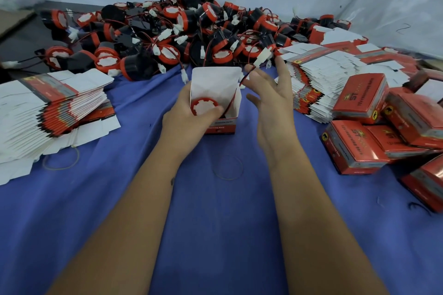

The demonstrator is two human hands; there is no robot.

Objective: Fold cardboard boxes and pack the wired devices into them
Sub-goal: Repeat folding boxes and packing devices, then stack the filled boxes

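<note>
Two rubber bands (227,167) lie loose on the blue cloth (215,223) nearest the person, one between the forearms and one off to the left. Just beyond, the left hand (189,112) grips an upright, open-topped box (215,103), fingers round its far-left wall and the thumb pressing on the red-rimmed device (204,106) already seated inside. The right hand (271,100) hovers beside the box with fingers spread fairly wide, yet thumb and forefinger pinch the red-and-black wire (244,76) just below its white connector (262,57), which sits above the box rim. The step in hand looks to be tucking the lead in: it would go best looped down beside the device (not across the top), so the tall back flap (215,79) can close flat without trapping the wire. Stacks of flat box blanks (48,103) sit to the left and more (311,79) to the right, with finished red boxes (359,96) piled at the far right. Farthest off, against the wall, lies a heap of unpacked devices (179,38).
</note>
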